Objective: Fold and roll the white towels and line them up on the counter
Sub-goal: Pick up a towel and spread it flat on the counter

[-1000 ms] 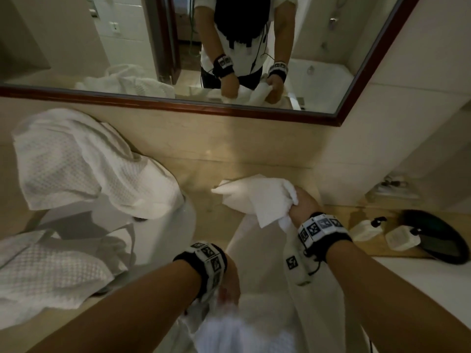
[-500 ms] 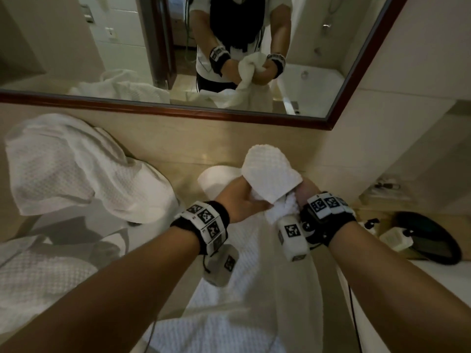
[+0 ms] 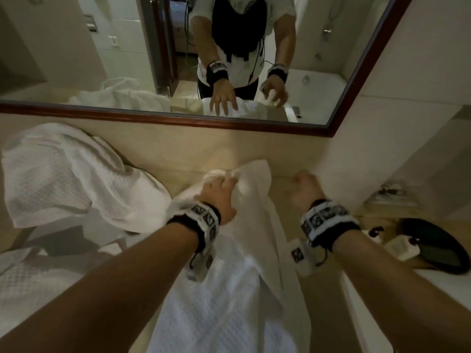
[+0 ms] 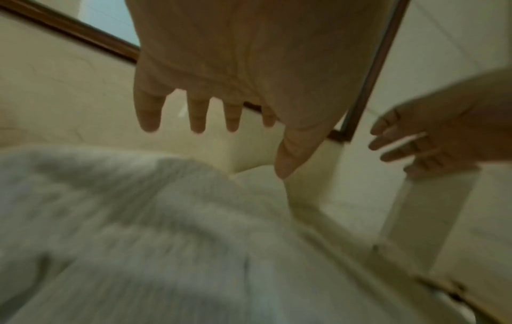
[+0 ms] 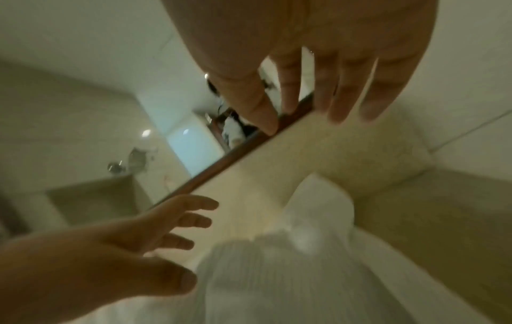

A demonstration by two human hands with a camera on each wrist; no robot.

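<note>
A person is standing at a beige bathroom counter point(image 3: 142, 174) below a wood-framed mirror point(image 3: 331, 128), working on a white towel point(image 3: 229, 289) that is lying lengthwise from the counter's near edge toward its back edge. The towel's far end is bunched into a small hump close to the back edge.

The left hand point(image 3: 216, 197) is reaching over that far end with its fingers point(image 4: 149, 114) spread and straight, gripping nothing; whether they are touching the cloth cannot be told. The right hand point(image 3: 303, 189) is hovering to the right of the towel, over bare counter, fingers loosely extended and empty.

The step in hand appears to be laying the towel out flat before folding. The next move probably calls for both hands smoothing the bunched far end, then bringing the long edges together ahead of rolling.

Counting: one towel is being worked, and two more crumpled towels are visible, one heaped point(image 3: 68, 174) toward the back left and one point(image 3: 30, 296) at the near left edge. No rolled towel is visible. Two small white bottles point(image 3: 400, 245) are sitting beside one dark round dish point(image 3: 433, 245) at the right end.
</note>
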